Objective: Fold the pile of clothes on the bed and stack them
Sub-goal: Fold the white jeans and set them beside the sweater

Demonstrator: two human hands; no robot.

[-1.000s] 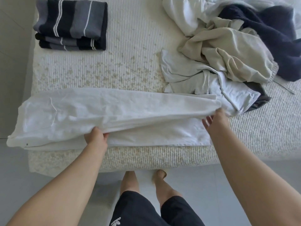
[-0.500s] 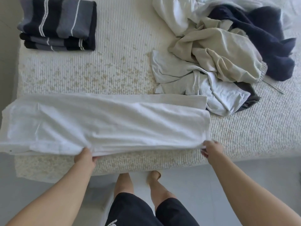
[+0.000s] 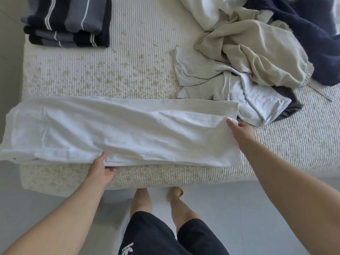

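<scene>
White garment (image 3: 117,129), drawn lengthwise over itself moments earlier, lay doubled along the bed (image 3: 128,67) edge, left hand (image 3: 102,167) fingers gripping its hem, right hand (image 3: 239,130) pinching its corner.

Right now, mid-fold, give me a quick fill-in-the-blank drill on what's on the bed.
1. The left hand grips the near edge of the long ____ garment.
2. The folded striped stack sits at the bed's far ____ corner.
3. In the unfolded pile, a beige garment lies beside a ____ one.
4. The right hand touches the garment's ____ end.

Missing words: white; left; navy; right
</scene>
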